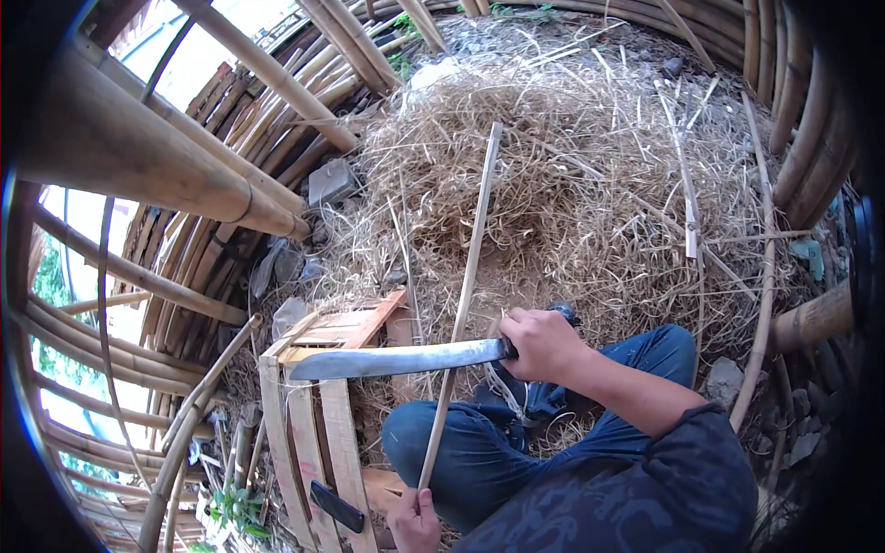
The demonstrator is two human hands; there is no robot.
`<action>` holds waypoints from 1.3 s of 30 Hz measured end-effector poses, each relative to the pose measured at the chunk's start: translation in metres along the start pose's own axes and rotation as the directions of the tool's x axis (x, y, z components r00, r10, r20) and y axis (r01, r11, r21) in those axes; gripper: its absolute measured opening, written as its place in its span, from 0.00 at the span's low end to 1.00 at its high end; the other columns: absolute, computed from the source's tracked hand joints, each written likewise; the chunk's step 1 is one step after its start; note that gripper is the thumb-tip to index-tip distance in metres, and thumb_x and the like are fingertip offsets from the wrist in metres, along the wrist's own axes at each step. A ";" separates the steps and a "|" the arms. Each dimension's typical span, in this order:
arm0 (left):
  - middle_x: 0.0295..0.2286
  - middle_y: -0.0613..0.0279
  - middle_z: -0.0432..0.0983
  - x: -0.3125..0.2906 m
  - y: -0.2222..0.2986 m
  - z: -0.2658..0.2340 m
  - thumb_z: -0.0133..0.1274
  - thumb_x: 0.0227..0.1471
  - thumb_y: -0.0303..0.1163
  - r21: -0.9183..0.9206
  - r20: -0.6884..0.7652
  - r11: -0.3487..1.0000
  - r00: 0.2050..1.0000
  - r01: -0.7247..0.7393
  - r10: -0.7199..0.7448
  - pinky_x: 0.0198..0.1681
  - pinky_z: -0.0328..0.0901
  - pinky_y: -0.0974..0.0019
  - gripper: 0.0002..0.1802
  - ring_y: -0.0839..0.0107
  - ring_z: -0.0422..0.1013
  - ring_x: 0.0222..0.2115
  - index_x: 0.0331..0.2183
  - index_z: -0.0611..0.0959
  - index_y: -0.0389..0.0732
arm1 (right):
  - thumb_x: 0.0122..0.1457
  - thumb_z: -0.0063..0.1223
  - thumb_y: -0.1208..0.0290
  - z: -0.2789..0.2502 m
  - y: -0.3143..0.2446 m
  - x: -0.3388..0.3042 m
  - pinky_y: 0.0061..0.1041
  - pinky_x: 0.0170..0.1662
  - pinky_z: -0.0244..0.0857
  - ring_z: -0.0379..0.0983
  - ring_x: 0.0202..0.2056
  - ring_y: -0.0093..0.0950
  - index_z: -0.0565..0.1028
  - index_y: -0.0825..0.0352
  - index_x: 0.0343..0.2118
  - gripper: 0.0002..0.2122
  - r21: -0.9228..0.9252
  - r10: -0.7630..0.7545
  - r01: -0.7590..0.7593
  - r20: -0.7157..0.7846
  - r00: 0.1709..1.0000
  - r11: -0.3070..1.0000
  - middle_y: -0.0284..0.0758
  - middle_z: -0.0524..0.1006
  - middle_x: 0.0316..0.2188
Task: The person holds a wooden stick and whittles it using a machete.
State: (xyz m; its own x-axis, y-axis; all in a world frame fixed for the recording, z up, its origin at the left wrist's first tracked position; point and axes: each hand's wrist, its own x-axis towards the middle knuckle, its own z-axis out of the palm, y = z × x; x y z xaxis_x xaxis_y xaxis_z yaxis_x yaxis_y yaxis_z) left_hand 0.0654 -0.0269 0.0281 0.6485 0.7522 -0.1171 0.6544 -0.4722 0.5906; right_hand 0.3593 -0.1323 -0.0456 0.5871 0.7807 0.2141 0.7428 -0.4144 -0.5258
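My right hand (541, 345) is wrapped round the dark handle of a machete (406, 358). Its broad steel blade reaches leftward and crosses over a long, pale bamboo strip (473, 244). Whether blade and strip touch, I cannot tell. Low in the view, my left hand (414, 522) grips the near end of the strip, thumb along it. From there the strip slants up and away past my left knee, its far end over a heap of shavings (516, 184). My legs in blue jeans are folded beneath the machete.
Left of my knee stands a wooden slatted crate (336, 442) with a dark phone (336, 506) on it. Thick bamboo poles (157, 138) rise at the left. Cut strips (682, 175) lie on the shavings at right, and stones (724, 381) sit near my right knee.
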 end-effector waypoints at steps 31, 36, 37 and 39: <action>0.21 0.42 0.73 -0.016 -0.001 0.015 0.49 0.58 0.39 0.183 -0.020 0.978 0.995 0.104 -0.102 0.25 0.65 0.51 0.12 0.44 0.71 0.22 0.32 0.79 0.40 | 0.47 0.58 0.64 0.005 0.025 0.047 0.37 0.33 0.72 0.78 0.27 0.42 0.74 0.68 0.24 0.11 -0.136 0.237 -0.232 0.020 0.971 0.963 0.45 0.78 0.22; 0.20 0.41 0.73 -0.020 -0.003 0.020 0.48 0.58 0.39 0.148 -0.040 0.983 0.994 0.105 -0.100 0.25 0.64 0.49 0.13 0.42 0.70 0.22 0.29 0.78 0.39 | 0.47 0.56 0.68 0.008 -0.013 0.035 0.35 0.32 0.71 0.78 0.25 0.39 0.74 0.67 0.24 0.07 -0.098 0.033 -0.016 0.175 0.984 0.995 0.41 0.77 0.20; 0.20 0.41 0.73 -0.022 -0.002 0.021 0.48 0.58 0.39 0.152 -0.042 0.982 0.993 0.113 -0.108 0.25 0.64 0.49 0.13 0.42 0.70 0.22 0.29 0.78 0.39 | 0.47 0.56 0.68 0.009 -0.011 0.037 0.35 0.32 0.71 0.78 0.25 0.39 0.74 0.67 0.24 0.07 -0.091 0.029 -0.012 0.180 0.983 0.996 0.41 0.77 0.20; 0.19 0.42 0.72 -0.026 -0.001 0.021 0.48 0.58 0.39 0.124 -0.076 0.983 0.989 0.137 -0.128 0.24 0.63 0.49 0.13 0.42 0.70 0.22 0.29 0.78 0.39 | 0.46 0.55 0.69 0.007 0.000 0.047 0.35 0.32 0.71 0.77 0.25 0.38 0.74 0.67 0.24 0.06 -0.107 0.097 -0.078 0.183 0.978 0.991 0.41 0.77 0.20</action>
State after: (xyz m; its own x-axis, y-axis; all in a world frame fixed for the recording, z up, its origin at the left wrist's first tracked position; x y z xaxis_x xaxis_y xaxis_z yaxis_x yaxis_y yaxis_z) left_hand 0.0558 -0.0561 0.0133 0.5278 0.8393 -0.1302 0.7801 -0.4184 0.4652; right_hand 0.3849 -0.0927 -0.0411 0.5875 0.8092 0.0073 0.7248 -0.5222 -0.4495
